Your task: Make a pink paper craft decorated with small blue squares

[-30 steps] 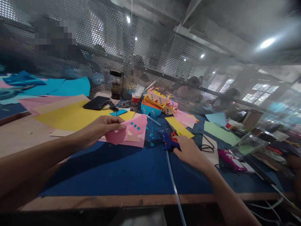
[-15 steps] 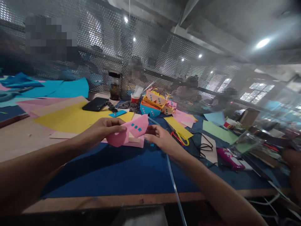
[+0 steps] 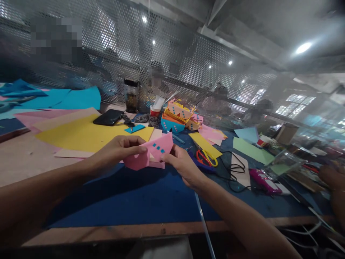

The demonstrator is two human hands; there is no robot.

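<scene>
My left hand [image 3: 129, 147] pinches the left part of a folded pink paper piece [image 3: 138, 158] between thumb and fingers. Three small blue squares [image 3: 158, 148] sit in a slanting row on its right half. At the paper's right end, my right hand [image 3: 182, 162] grips the edge, thumb in front near the lowest square and fingers behind. The piece is held up over the front of the blue tabletop [image 3: 129, 201]. Behind it lie pink and pale sheets, partly covered by the paper and hands.
Yellow sheets [image 3: 81, 131], a black phone [image 3: 107, 117] and a lidded jar [image 3: 131, 97] lie beyond my left hand. Folded paper baskets [image 3: 174, 125] stand at the back. Right of my hand are yellow-handled scissors [image 3: 211, 158], a dark blue object, black cord [image 3: 237, 166] and a magenta device [image 3: 265, 181].
My right hand has moved in and closed on the paper's right end. The paper has shifted slightly right, and the dark blue object by the scissors now shows more.
</scene>
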